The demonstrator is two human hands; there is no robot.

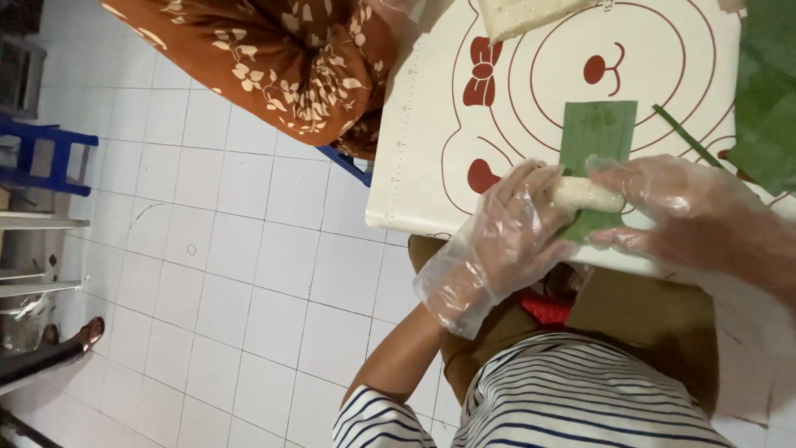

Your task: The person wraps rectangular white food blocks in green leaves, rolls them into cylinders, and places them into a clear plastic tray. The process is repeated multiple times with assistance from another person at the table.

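Note:
A white log of sticky rice lies across a green banana-leaf strip on a cream mat printed with red shapes. My left hand, in a clear plastic glove, wraps its fingers over the log's left end. My right hand, gloved the same way, pinches the log's right end between thumb and fingers. Both hands press the log against the near part of the leaf.
More banana leaves lie at the right, with a thin leaf sliver beside them. A slab of white rice sits at the mat's far edge. A person in brown floral cloth sits opposite. A blue stool stands on the tiled floor.

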